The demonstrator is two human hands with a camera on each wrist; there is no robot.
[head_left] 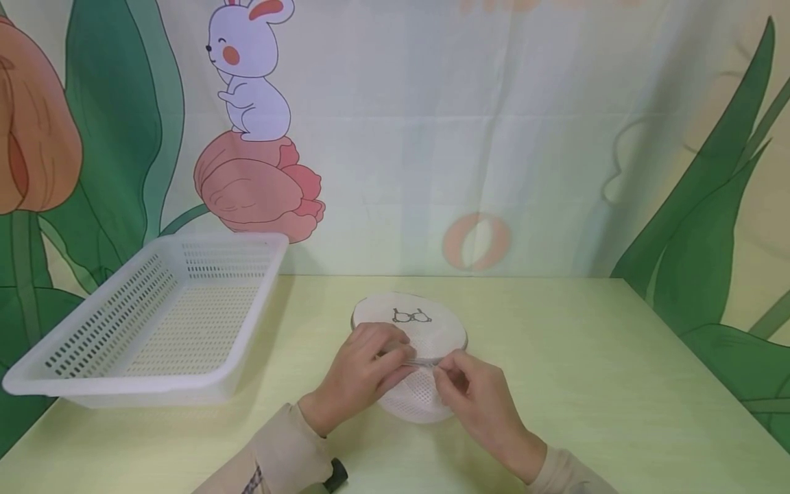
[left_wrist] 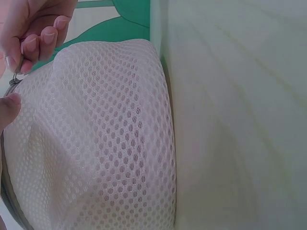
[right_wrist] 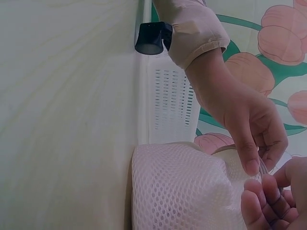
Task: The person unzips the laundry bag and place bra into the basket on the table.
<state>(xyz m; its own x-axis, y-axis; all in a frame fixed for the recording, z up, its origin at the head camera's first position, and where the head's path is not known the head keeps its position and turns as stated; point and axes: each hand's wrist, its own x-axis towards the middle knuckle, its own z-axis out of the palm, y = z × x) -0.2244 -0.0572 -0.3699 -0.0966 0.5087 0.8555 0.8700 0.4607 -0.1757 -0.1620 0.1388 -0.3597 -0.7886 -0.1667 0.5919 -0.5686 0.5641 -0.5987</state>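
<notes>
A white mesh laundry bag [head_left: 415, 398] with a zipper stands on the table, its round top printed with a pair of glasses [head_left: 412, 316]. My left hand [head_left: 373, 363] grips the bag's rim beside the zipper, thumb on the near side. Just to the right, my right hand [head_left: 478, 401] pinches the zipper pull [left_wrist: 19, 64]; the slider [left_wrist: 15, 81] shows at the zipper's edge in the left wrist view. Honeycomb mesh on the bag's side [right_wrist: 177, 187] bulges and folds softly in the right wrist view. Whatever the bag may contain is hidden.
A white plastic basket [head_left: 256, 336] with slotted walls stands on the table to the left. Behind the pale green table [head_left: 586, 384] hangs a printed cloth [head_left: 395, 137] with a rabbit and tulips. A black device [right_wrist: 151, 38] sits at the left cuff.
</notes>
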